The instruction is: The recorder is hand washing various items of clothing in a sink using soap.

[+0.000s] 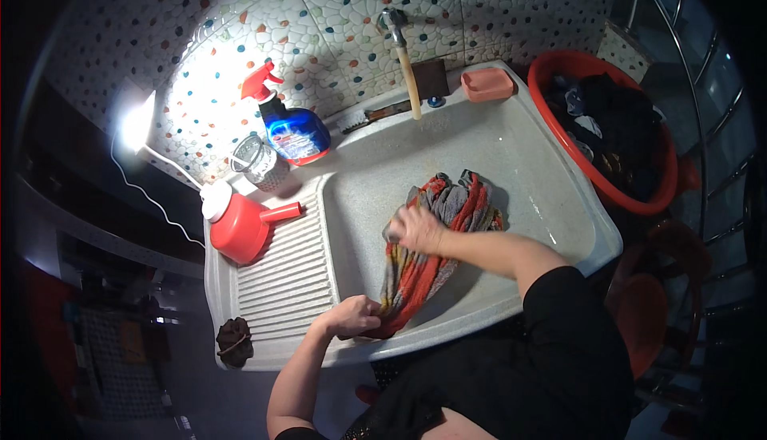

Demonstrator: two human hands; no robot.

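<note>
A patterned knit cloth (pixel 413 287) in red, grey and yellow lies bunched in the basin of a grey stone-like laundry sink (pixel 371 170). My left hand (pixel 353 315) grips its lower end at the sink's front edge. Over the middle of the cloth is my right hand (pixel 417 230), blurred, its fingers curled down. Something greyish shows beside those fingers, but whether it is a fold of cloth or a separate object is unclear. Above the basin, the wall tap (pixel 395 27) has a pale hose (pixel 408 83) pointing down into it.
On the ribbed washboard (pixel 281 278) stands a red dipper (pixel 239 230). Behind it are a clear container (pixel 263 167) and a blue spray bottle (pixel 296 134). The back ledge holds a brush (pixel 371 115) and a pink soap dish (pixel 487 84). A red tub (pixel 665 194) contains dark clothes (pixel 620 122).
</note>
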